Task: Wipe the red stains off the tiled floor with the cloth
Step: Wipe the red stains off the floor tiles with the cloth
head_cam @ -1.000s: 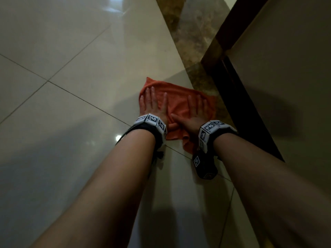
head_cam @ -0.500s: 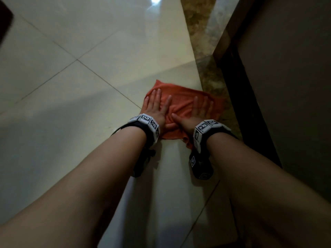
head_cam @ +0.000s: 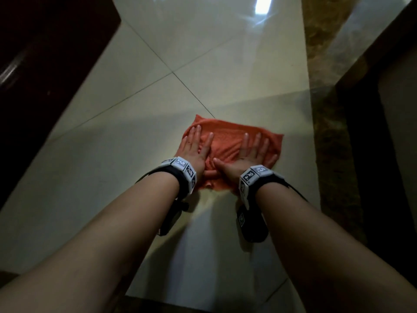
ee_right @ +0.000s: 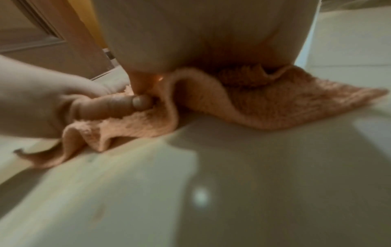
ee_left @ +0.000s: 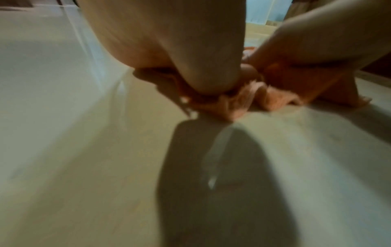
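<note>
An orange cloth (head_cam: pixel 228 141) lies spread and rumpled on the glossy cream tiled floor (head_cam: pixel 203 64). My left hand (head_cam: pixel 195 146) presses flat on its left half, fingers straight. My right hand (head_cam: pixel 252 152) presses flat on its right half, fingers spread, thumb pointing toward the left hand. From the right wrist view the cloth (ee_right: pixel 275 107) bunches in folds under the palm, and the left thumb (ee_right: pixel 118 105) rests on it. The left wrist view shows the cloth (ee_left: pixel 239 103) crumpled under the heel of the hand. No red stain shows on the bare tiles; anything under the cloth is hidden.
A dark wooden panel (head_cam: pixel 45 64) stands at the left. A brown marble strip (head_cam: pixel 329 132) runs along the right, beside a dark door frame (head_cam: pixel 372 154). A tile joint (head_cam: pixel 171 73) crosses the floor ahead of the cloth.
Both hands have slid the cloth left across the tile, away from the marble strip and door frame. The hands stay flat on it.
</note>
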